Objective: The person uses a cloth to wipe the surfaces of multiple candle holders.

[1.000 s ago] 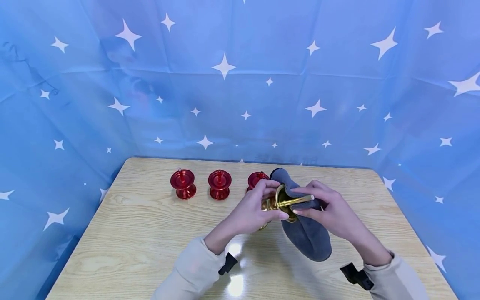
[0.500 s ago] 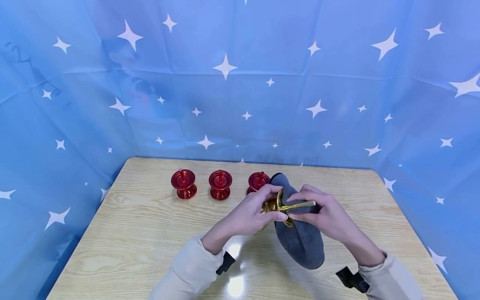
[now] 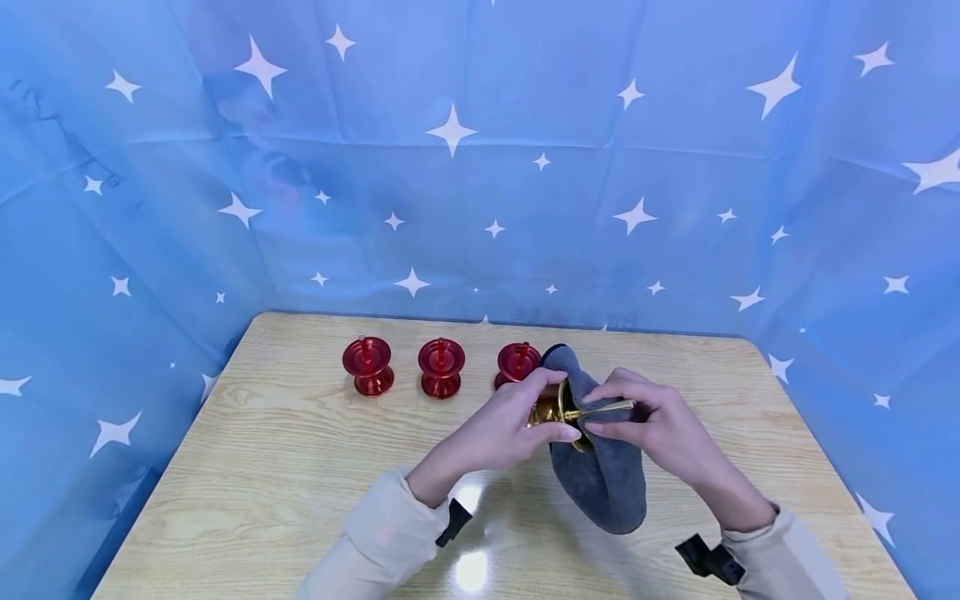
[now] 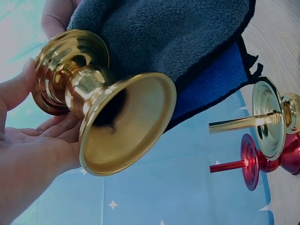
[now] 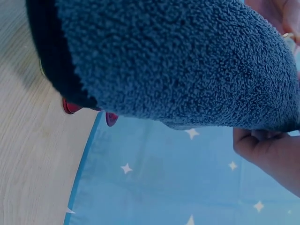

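My left hand (image 3: 498,429) grips a shiny gold candlestick (image 3: 546,408) by its dish and waist. It is tilted on its side above the table, with its rod pointing right. In the left wrist view the hollow underside of its base (image 4: 131,126) faces the camera. A dark grey plush cloth (image 3: 603,492) hangs over and around the dish. My right hand (image 3: 652,417) pinches this cloth against the inside of the dish, close to the rod. The cloth (image 5: 178,65) fills most of the right wrist view and hides part of the right hand's fingers.
Three red candlesticks stand in a row at the back: left (image 3: 371,367), middle (image 3: 441,367) and right (image 3: 517,362). Another gold candlestick (image 4: 276,117) shows in the left wrist view. A starry blue curtain (image 3: 480,208) rises behind the wooden table (image 3: 262,467).
The cloth and right hand have shifted slightly left around the dish, and the cloth's lower end has swung left. The left hand keeps its grip on the gold candlestick almost in place.
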Demonstrator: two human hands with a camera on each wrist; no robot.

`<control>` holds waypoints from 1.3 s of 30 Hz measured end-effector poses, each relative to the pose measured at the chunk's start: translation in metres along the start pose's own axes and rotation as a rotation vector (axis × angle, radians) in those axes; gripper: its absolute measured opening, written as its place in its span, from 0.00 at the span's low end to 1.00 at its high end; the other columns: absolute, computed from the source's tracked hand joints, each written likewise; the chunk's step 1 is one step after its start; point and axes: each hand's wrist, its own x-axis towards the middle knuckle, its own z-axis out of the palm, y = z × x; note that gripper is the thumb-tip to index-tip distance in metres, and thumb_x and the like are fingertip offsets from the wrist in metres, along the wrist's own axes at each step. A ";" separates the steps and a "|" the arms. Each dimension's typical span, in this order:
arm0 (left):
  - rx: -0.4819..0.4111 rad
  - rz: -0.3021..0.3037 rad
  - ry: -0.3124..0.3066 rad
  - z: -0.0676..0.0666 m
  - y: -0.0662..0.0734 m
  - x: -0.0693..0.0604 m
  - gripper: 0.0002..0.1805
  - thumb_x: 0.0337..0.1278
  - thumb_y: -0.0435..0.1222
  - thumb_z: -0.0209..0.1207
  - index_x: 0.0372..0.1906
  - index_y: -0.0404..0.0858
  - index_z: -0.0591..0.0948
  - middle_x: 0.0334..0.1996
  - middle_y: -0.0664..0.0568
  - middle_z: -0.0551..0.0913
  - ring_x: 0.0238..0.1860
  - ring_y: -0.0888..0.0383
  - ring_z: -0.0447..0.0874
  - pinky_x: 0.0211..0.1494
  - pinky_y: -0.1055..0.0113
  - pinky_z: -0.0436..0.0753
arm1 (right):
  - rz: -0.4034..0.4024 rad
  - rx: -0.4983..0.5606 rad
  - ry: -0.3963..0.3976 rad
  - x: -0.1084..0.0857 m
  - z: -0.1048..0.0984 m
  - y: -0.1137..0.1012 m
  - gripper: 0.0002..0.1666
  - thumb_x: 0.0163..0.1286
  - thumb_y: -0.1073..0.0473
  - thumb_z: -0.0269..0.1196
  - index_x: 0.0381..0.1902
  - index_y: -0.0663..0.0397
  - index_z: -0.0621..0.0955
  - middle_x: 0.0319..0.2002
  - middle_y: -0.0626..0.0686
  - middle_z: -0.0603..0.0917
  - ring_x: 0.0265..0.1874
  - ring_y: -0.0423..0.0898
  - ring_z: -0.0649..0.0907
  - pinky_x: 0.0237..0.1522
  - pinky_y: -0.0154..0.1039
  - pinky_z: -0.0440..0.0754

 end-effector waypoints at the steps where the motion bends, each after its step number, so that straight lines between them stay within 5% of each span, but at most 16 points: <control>1: -0.005 0.002 0.005 0.000 0.000 0.000 0.29 0.55 0.38 0.61 0.59 0.30 0.65 0.46 0.45 0.78 0.42 0.62 0.77 0.45 0.74 0.75 | 0.000 0.005 -0.001 0.000 -0.001 -0.001 0.17 0.52 0.74 0.66 0.39 0.54 0.82 0.31 0.49 0.77 0.28 0.43 0.73 0.24 0.34 0.72; 6: -0.032 0.003 0.036 0.001 0.000 -0.001 0.29 0.52 0.36 0.63 0.57 0.31 0.65 0.45 0.45 0.79 0.43 0.61 0.77 0.46 0.74 0.75 | 0.006 0.011 -0.014 0.001 -0.009 -0.004 0.16 0.52 0.74 0.66 0.38 0.54 0.82 0.31 0.49 0.78 0.30 0.43 0.74 0.26 0.34 0.73; 15: -0.121 -0.137 0.170 0.002 -0.001 0.001 0.36 0.37 0.38 0.72 0.55 0.37 0.68 0.49 0.49 0.79 0.51 0.61 0.76 0.53 0.70 0.73 | -0.007 0.032 0.003 0.003 -0.028 -0.014 0.17 0.51 0.78 0.64 0.40 0.62 0.81 0.34 0.54 0.77 0.31 0.44 0.75 0.25 0.33 0.75; 20: -0.274 -0.175 0.276 -0.002 0.000 0.000 0.41 0.35 0.31 0.72 0.60 0.34 0.65 0.51 0.47 0.76 0.53 0.55 0.74 0.55 0.69 0.72 | 0.157 -0.063 0.187 0.004 -0.037 -0.020 0.19 0.54 0.74 0.65 0.44 0.60 0.77 0.36 0.49 0.78 0.30 0.39 0.79 0.28 0.29 0.78; 23: -0.371 -0.156 0.336 -0.001 0.002 0.002 0.44 0.34 0.25 0.71 0.62 0.30 0.63 0.53 0.43 0.74 0.56 0.53 0.72 0.56 0.71 0.70 | 0.173 -0.102 0.321 0.006 -0.029 -0.022 0.20 0.51 0.76 0.66 0.42 0.63 0.75 0.32 0.46 0.78 0.27 0.37 0.80 0.27 0.27 0.78; 27: -0.412 -0.104 0.359 0.002 0.003 0.005 0.44 0.35 0.22 0.69 0.63 0.28 0.61 0.55 0.41 0.71 0.57 0.53 0.70 0.56 0.72 0.70 | 0.051 -0.126 0.391 0.009 -0.007 -0.019 0.18 0.47 0.80 0.66 0.37 0.66 0.77 0.29 0.46 0.79 0.24 0.36 0.79 0.24 0.26 0.77; 32: -0.356 -0.100 0.376 0.007 -0.003 0.003 0.40 0.40 0.26 0.68 0.63 0.32 0.64 0.54 0.44 0.71 0.56 0.55 0.71 0.55 0.72 0.71 | -0.118 -0.161 0.316 0.004 0.017 -0.010 0.22 0.46 0.83 0.64 0.41 0.66 0.79 0.38 0.54 0.78 0.36 0.36 0.78 0.34 0.23 0.76; 39: -0.269 -0.092 0.381 0.009 -0.013 -0.003 0.40 0.42 0.29 0.68 0.64 0.31 0.64 0.56 0.43 0.70 0.57 0.55 0.70 0.57 0.71 0.69 | -0.144 -0.259 0.283 -0.005 0.033 -0.004 0.27 0.45 0.82 0.65 0.45 0.62 0.80 0.45 0.59 0.74 0.38 0.39 0.75 0.32 0.23 0.74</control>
